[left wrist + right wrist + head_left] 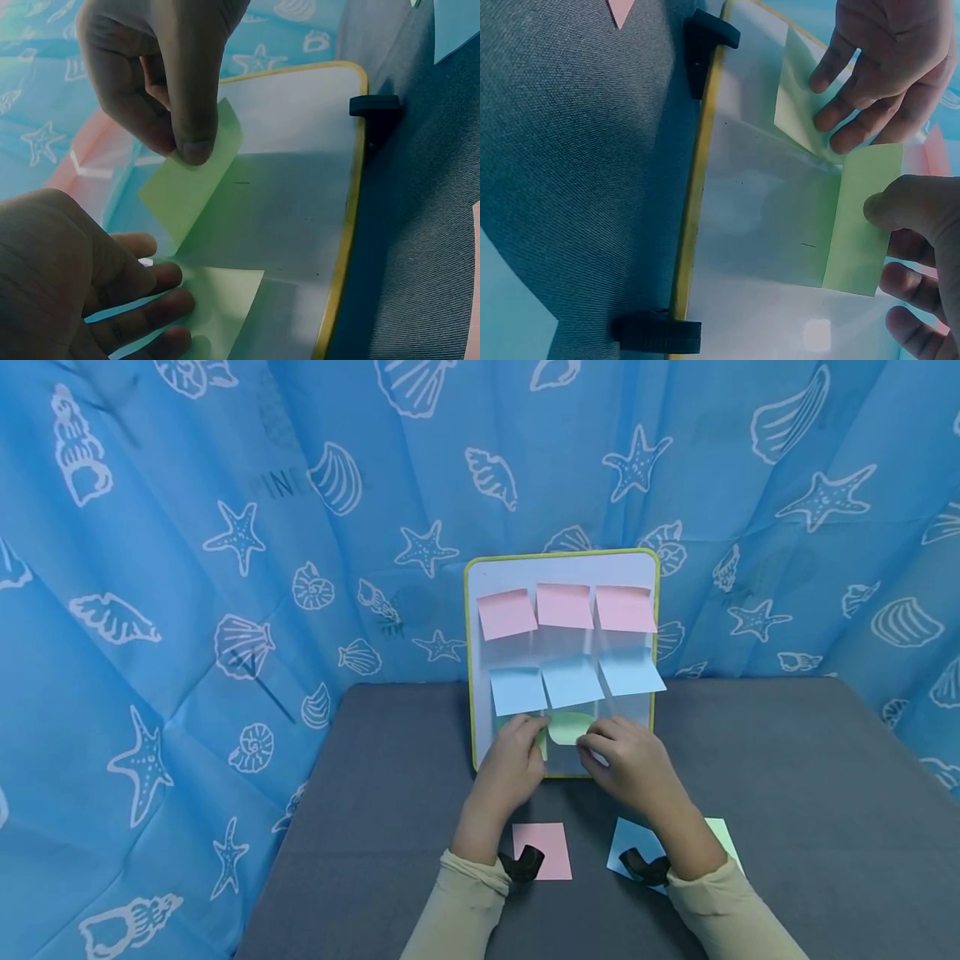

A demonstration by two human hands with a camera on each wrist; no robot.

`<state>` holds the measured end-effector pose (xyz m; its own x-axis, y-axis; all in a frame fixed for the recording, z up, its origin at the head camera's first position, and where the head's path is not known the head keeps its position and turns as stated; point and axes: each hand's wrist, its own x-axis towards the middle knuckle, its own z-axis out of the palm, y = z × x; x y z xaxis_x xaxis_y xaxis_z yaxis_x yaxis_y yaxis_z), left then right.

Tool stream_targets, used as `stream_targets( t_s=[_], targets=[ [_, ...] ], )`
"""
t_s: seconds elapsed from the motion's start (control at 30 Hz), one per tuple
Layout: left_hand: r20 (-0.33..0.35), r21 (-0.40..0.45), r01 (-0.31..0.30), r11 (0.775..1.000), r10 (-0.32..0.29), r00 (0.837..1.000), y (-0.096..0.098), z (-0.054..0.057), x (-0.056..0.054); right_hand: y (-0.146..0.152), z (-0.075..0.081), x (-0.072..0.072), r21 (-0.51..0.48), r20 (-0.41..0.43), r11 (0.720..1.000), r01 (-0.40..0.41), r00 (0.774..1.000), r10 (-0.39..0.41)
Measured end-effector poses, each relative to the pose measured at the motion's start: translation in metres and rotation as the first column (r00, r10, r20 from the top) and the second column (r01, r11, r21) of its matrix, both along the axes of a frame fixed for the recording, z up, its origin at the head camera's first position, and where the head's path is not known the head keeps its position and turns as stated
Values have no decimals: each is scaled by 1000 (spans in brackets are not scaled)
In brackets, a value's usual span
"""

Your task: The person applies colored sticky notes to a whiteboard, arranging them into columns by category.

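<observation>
A light green sticky note [570,728] is at the lower middle of a whiteboard [562,766] with a yellow rim. My right hand [630,768] pinches this note at its edge between thumb and fingers, and the paper bends away from the board in the left wrist view. My left hand [513,756] is just left of it, fingers loosely bent. In the right wrist view, the left fingers [847,112] lie against another green note [799,97] on the board. Whether the left fingertips also touch the pinched note is unclear.
Above are a row of pink notes [564,606] and a row of blue notes [572,681]. On the grey table [375,827] lie pink [551,852], blue [628,837] and green [723,837] papers. Black feet [660,334] hold the board's lower edge. A blue shell-patterned curtain [420,468] hangs behind.
</observation>
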<state>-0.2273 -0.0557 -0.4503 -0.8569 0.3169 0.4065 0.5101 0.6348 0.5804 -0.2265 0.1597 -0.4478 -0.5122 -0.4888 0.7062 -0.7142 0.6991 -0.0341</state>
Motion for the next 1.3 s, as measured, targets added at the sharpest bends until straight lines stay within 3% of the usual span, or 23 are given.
stream_targets(
  t_s=[0.2,0.47,1.0,1.3],
  targets=[
    [-8,-12,-12,1000,12,1000,1,-1,0,-2,-2,-1,18,13,1000,2,1000,-2],
    [-35,-32,-29,999,28,999,3,-5,-1,-2,-4,-2,73,111,997,25,993,-33],
    [-76,-63,-51,997,47,996,5,-11,-2,-5,-6,2,139,307,986,91,943,-130],
    [-129,-93,-62,994,50,990,7,-17,-3,-5,-10,2,144,323,984,103,935,-145]
  ],
)
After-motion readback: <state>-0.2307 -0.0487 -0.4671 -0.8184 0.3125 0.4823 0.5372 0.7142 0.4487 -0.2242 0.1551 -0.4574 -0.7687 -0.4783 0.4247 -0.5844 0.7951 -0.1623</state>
